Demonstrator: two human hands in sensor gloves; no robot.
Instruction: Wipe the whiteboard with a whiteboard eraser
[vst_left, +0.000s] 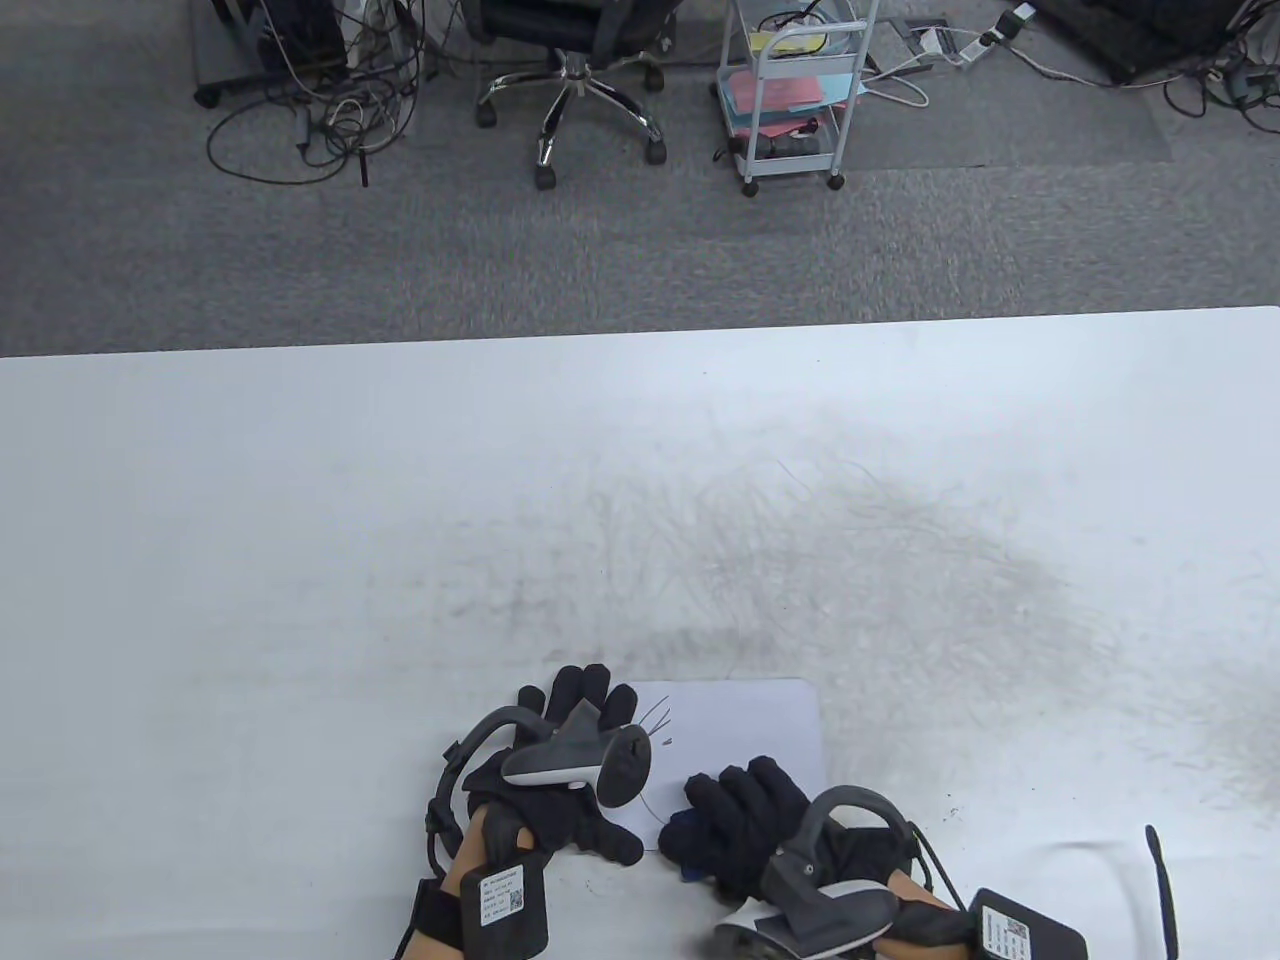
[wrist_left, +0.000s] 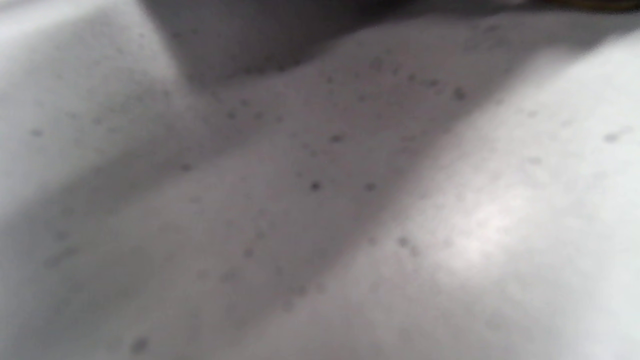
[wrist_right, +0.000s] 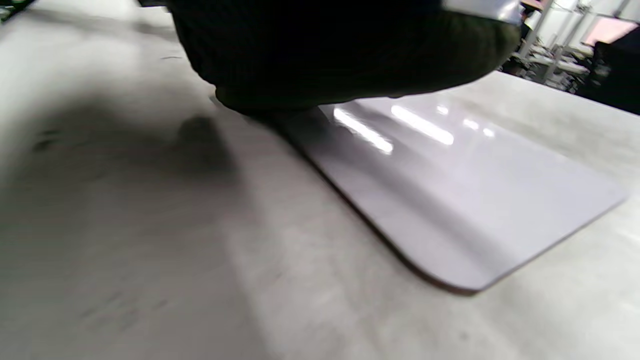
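Observation:
A small white whiteboard (vst_left: 745, 725) lies flat near the table's front edge, with thin black pen lines (vst_left: 655, 722) on its left part. My left hand (vst_left: 575, 745) rests on the board's left edge with its fingers spread flat. My right hand (vst_left: 745, 815) lies over the board's lower right part, fingers curled down around a dark blue eraser (vst_left: 688, 862) that is mostly hidden under the glove. In the right wrist view the glossy board (wrist_right: 450, 190) runs out from under the dark glove (wrist_right: 325, 55). The left wrist view shows only blurred table surface.
The white table (vst_left: 300, 560) carries a wide grey smudge of old marks (vst_left: 880, 570) beyond the board. A black strap (vst_left: 1162, 890) lies at the front right, and a black pack (vst_left: 1030, 930) sits by my right wrist. A chair and a cart stand on the floor beyond the far edge.

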